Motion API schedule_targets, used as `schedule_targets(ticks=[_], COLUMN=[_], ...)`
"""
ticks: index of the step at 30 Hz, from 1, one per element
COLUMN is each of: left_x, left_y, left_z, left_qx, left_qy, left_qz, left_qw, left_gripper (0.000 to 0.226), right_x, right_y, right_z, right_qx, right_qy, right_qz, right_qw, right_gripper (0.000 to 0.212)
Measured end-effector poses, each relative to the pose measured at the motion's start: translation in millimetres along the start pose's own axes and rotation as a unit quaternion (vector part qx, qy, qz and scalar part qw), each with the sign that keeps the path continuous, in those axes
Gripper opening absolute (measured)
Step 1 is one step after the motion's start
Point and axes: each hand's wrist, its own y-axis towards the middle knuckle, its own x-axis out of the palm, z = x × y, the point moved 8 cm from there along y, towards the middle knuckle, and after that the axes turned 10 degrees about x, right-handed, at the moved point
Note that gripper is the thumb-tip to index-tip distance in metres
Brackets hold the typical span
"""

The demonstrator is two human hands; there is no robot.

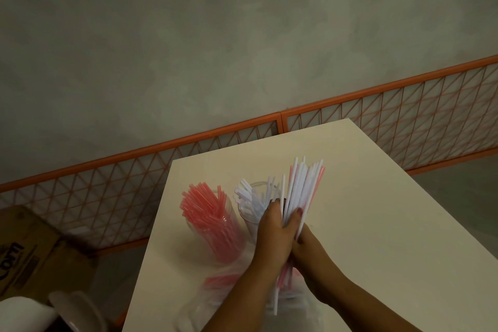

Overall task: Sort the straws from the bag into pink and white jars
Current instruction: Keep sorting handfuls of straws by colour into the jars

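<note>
A bundle of mostly white straws with a few pink ones [301, 191] stands upright over the table, pressed between both hands. My left hand [272, 234] wraps its left side and my right hand [304, 240] closes on it from the right. Left of the hands, a clear jar [229, 210] is packed with pink straws [207, 210]. Beside it, a second clear jar [248, 219] holds white straws [250, 197], partly hidden by my left hand. A clear plastic bag [215, 294] with more pink straws lies under my forearms.
The cream table [363, 224] extends far to the right and back. An orange wire fence [377, 116] runs behind it. On the floor at left are a cardboard box [29, 250] and white plastic lids [78, 310].
</note>
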Motion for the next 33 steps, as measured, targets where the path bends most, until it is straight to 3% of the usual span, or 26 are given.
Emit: schedule_targets(ticks=[4,7,14,18,21,25,29,33], left_x=[1,-1,-1,0,1,0,-9,-20], left_y=[-1,-1,4,5,6,8,17,34], left_z=[-2,-9,-15,-16,-19,-21,-21,-11], left_qx=[-0.022,-0.076,-0.154,-0.176,-0.192,-0.202,-0.207,-0.199], left_qy=[-0.014,-0.099,-0.325,-0.368,-0.392,-0.392,-0.374,-0.417], left_qz=[-0.016,-0.014,-0.01,-0.006,-0.005,0.002,0.046,0.091], left_qw=[1.0,0.992,0.933,0.913,0.9,0.897,0.903,0.882], left_gripper=[0.03,0.019,0.022,0.019,0.016,0.017,0.018,0.017], right_x=[-1,-2,-5,-13,-18,-22,-24,-28], right_y=[-2,-3,-6,-5,-4,-1,1,0], right_z=[-2,-2,-7,-8,-5,-2,-4,-9], right_qx=[-0.001,0.0,-0.025,-0.025,-0.005,0.019,0.026,0.019], right_qy=[-0.023,-0.026,0.04,0.058,0.06,0.044,0.011,-0.011], right_qz=[0.005,0.01,-0.031,-0.018,-0.021,-0.023,-0.025,-0.016], right_qw=[1.0,1.0,0.998,0.998,0.998,0.999,0.999,1.0], right_gripper=[0.033,0.041,0.039,0.035,0.045,0.043,0.035,0.041])
